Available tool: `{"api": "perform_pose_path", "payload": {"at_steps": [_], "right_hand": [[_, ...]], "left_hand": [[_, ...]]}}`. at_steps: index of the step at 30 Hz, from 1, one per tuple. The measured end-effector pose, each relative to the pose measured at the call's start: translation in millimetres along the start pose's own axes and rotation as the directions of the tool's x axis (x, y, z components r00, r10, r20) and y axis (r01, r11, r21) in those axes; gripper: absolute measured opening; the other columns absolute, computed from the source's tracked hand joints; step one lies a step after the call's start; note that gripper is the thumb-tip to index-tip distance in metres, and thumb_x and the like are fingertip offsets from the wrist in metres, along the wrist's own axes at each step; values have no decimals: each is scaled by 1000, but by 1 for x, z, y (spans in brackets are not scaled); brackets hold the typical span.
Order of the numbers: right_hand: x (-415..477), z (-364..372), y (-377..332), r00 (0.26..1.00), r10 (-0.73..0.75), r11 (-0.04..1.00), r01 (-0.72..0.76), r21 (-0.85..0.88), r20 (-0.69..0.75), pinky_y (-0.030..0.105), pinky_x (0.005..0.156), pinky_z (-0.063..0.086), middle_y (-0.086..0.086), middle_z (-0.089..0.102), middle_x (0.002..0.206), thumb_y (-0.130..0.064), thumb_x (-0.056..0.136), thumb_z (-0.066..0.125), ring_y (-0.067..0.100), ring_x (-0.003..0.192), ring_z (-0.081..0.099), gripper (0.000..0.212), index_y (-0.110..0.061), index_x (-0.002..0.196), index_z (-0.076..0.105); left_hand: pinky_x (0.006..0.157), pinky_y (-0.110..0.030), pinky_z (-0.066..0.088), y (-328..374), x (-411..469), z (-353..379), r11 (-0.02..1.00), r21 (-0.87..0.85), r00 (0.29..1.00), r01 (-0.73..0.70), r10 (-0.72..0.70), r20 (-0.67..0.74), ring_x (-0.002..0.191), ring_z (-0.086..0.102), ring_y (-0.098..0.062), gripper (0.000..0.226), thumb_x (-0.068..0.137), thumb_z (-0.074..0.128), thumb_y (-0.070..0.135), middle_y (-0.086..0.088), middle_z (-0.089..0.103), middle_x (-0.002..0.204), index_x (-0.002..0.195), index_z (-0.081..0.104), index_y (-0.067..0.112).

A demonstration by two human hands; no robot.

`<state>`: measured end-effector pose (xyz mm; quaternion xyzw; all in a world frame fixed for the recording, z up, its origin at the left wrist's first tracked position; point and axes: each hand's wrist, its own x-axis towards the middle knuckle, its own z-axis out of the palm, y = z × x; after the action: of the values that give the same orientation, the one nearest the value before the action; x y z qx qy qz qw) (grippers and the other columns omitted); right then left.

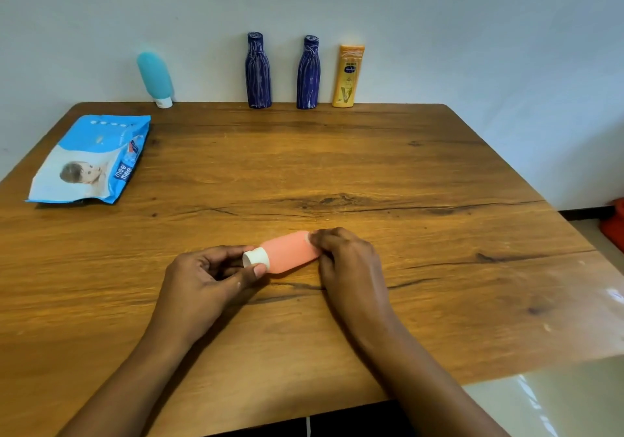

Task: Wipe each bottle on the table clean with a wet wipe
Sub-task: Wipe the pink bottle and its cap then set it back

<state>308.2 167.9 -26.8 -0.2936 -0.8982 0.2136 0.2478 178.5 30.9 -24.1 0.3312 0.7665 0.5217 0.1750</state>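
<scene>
I saw the wipes pack [89, 159] far left, a teal bottle [154, 78], two blue bottles [258, 71] and a yellow bottle [348, 77] along the wall. Nearer, my left hand [206, 281] pinched the white cap [256, 258] of the pink bottle [290, 256], lying sideways on the table [388, 166]; my right hand [347, 261] gripped its base.

Left hand [209, 278]: thumb and fingers pinched closed, forearm angled inward. Right hand [347, 261]: palm down, fingers curled in a grip, forearm extended forward.
</scene>
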Motion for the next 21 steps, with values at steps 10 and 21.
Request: {"api": "perform_pose_path", "payload": {"at_steps": [10, 21], "right_hand": [[3, -3, 10, 1000, 2, 1000, -2, 6, -9, 30, 81, 50, 5, 69, 103, 0, 82, 61, 21, 92, 64, 29, -11, 108, 69], [-2, -2, -14, 980, -194, 980, 191, 63, 37, 26, 86, 49, 4, 65, 112, 0, 81, 64, 17, 102, 59, 34, -12, 113, 66]], "left_hand": [[69, -8, 46, 0, -1, 0, 999, 40, 1000, 9, -9, -12, 89, 60, 13, 35, 69, 78, 20, 21, 67, 94, 100, 68, 31], [66, -1, 45, 2, -2, 3, 995, 82, 998, -63, 64, -10, 90, 59, 12, 40, 68, 80, 11, 17, 67, 91, 96, 66, 34]]}}
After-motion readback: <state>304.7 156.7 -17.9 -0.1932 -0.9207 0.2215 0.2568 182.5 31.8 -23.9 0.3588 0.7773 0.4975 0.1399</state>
